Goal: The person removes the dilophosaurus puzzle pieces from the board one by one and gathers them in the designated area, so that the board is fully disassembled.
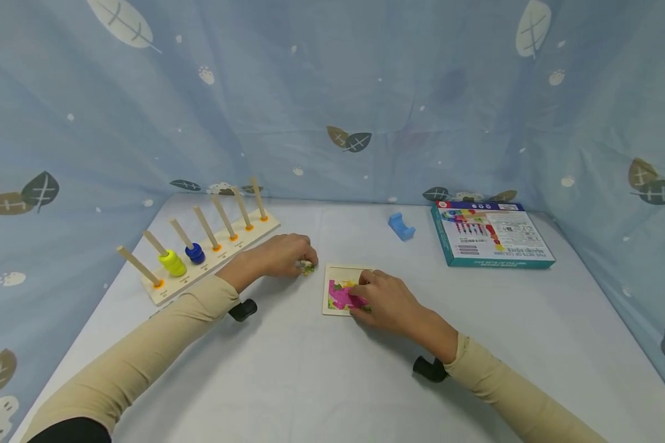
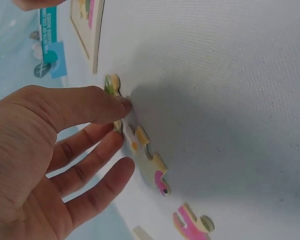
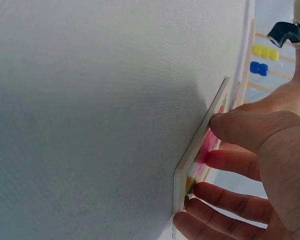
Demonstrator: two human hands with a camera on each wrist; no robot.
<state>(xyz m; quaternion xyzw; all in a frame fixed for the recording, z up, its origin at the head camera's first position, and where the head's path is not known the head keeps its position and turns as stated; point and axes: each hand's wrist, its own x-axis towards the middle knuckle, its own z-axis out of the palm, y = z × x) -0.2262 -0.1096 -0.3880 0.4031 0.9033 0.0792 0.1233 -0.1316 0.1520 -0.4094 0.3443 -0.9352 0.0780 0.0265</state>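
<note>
Here's the puzzle board (image 1: 325, 292), flat on the bench (image 1: 321, 381), just to the right of the left hand (image 1: 287, 253): pale wooden frame, a bright magenta picture inside with touches of yellow and green, partly covered by the right hand (image 1: 390, 303). That right grip is loosely spread, fingertips down on the board! Across to the left grip, and it's pinching a puzzle piece (image 2: 110, 86), green on its face, thumb to the front, fingers behind. And the left wrist view delivers what the head view doesn't: a pale piece (image 2: 146, 162) with an orange spot near that pinch, a magenta piece (image 2: 191, 226) beyond it. Right wrist view now, thumb touching the frame's edge!
</note>
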